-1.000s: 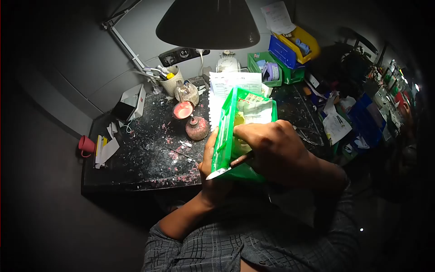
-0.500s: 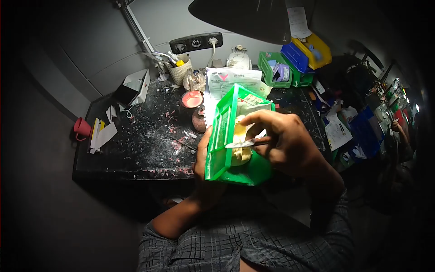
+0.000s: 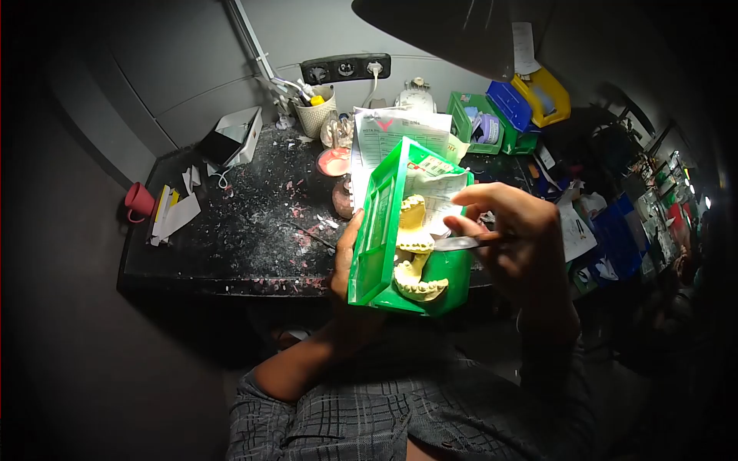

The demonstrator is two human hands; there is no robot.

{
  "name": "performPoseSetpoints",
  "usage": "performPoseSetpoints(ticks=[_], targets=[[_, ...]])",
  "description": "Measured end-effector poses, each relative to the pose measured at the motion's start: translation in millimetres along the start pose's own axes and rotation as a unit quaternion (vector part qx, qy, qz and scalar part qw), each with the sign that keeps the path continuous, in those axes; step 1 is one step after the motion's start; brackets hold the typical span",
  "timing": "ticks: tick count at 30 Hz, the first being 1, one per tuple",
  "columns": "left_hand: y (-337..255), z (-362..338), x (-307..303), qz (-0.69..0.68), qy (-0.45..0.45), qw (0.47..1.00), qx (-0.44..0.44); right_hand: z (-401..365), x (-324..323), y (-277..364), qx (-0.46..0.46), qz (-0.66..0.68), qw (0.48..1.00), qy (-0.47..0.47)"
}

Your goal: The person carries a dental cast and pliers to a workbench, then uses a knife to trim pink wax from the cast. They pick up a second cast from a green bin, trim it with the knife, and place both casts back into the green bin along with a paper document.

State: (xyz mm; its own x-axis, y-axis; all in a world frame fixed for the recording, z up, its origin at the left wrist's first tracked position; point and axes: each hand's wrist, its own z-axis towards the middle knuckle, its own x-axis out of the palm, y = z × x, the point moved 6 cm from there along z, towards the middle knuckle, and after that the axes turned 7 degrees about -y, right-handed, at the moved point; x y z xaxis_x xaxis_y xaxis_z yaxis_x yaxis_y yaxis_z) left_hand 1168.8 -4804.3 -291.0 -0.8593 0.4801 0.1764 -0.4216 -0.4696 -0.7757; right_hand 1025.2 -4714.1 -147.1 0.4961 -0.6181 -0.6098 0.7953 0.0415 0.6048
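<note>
A green plastic bin is tilted up in front of me, over the front edge of the bench. My left hand grips it by its left side, fingers partly hidden behind the wall. Inside lie two cream-coloured dental casts with rows of teeth, an upper cast and, nearer to me, a curved lower cast. Folded paper sits behind them. My right hand is closed round a small flat-bladed knife, whose blade reaches over the bin, its tip beside the upper cast.
The dark bench is strewn with plaster and pink scraps. Beyond the bin stand a printed form, a pink-filled dish and a tool cup. More bins are at the back right. A lamp shade hangs overhead.
My right hand has drawn back to the right with the knife. The casts it was covering now lie exposed in the bin, which my left hand still holds.
</note>
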Motion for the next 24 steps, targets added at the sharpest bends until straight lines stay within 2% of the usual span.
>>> performPoseSetpoints(ticks=[1, 2, 3, 5, 7, 9, 10, 11, 12, 13, 15, 17, 19, 20, 21, 23, 24], targets=[[0, 1, -3, -0.008, -0.02, 1.0, 0.006, -4, -9, -7, 0.091, -0.011, 0.996, -0.002], [-2, 2, -4, -0.004, -0.022, 1.0, 0.016, -10, -11, -19, 0.058, 0.064, 0.995, 0.054], [-2, 3, -5, -0.004, -0.027, 0.999, 0.017, -17, 3, -28, 0.054, 0.063, 0.995, 0.058], [-8, 2, -3, 0.088, -0.016, 0.993, 0.079, -28, 29, -28, 0.004, 0.181, 0.983, -0.014], [-9, 2, -2, 0.064, -0.013, 0.996, 0.065, -28, 34, -26, 0.03, 0.208, 0.978, -0.016], [-11, 1, -5, 0.04, -0.011, 0.998, 0.053, -29, 31, -30, 0.188, 0.402, 0.896, -0.004], [-9, -2, -7, 0.064, 0.02, 0.998, 0.02, -30, 18, -36, 0.163, 0.324, 0.931, 0.038], [-7, -3, -7, 0.088, 0.049, 0.995, -0.012, -42, 4, -66, 0.166, 0.308, 0.937, 0.009], [3, -3, -13, 0.004, -0.011, 0.993, -0.116, -37, -10, -63, 0.181, 0.346, 0.921, 0.02], [-11, 8, -13, 0.064, -0.036, 0.995, -0.065, -31, -26, -53, 0.196, 0.383, 0.902, 0.031], [-12, 9, -19, 0.127, -0.041, 0.991, -0.015, -32, -55, -43, 0.216, 0.375, 0.901, 0.024], [-9, 7, -29, 0.127, -0.043, 0.99, -0.042, -41, -75, -48, 0.247, 0.335, 0.909, -0.023], [-12, 10, -31, 0.082, -0.039, 0.992, -0.092, -44, -95, -49, 0.244, 0.267, 0.932, 0.021], [-13, 13, -32, 0.093, -0.057, 0.991, -0.073, -46, -102, -58, 0.248, 0.266, 0.931, 0.022], [-12, 12, -31, 0.093, -0.057, 0.991, -0.077, -49, -107, -70, 0.253, 0.234, 0.938, 0.03], [-5, 8, -35, 0.0, -0.116, 0.986, -0.121, -52, -117, -105, 0.259, 0.202, 0.944, 0.037], [-2, 8, -38, 0.012, -0.093, 0.987, -0.129, -53, -123, -135, 0.267, 0.116, 0.957, 0.004]])
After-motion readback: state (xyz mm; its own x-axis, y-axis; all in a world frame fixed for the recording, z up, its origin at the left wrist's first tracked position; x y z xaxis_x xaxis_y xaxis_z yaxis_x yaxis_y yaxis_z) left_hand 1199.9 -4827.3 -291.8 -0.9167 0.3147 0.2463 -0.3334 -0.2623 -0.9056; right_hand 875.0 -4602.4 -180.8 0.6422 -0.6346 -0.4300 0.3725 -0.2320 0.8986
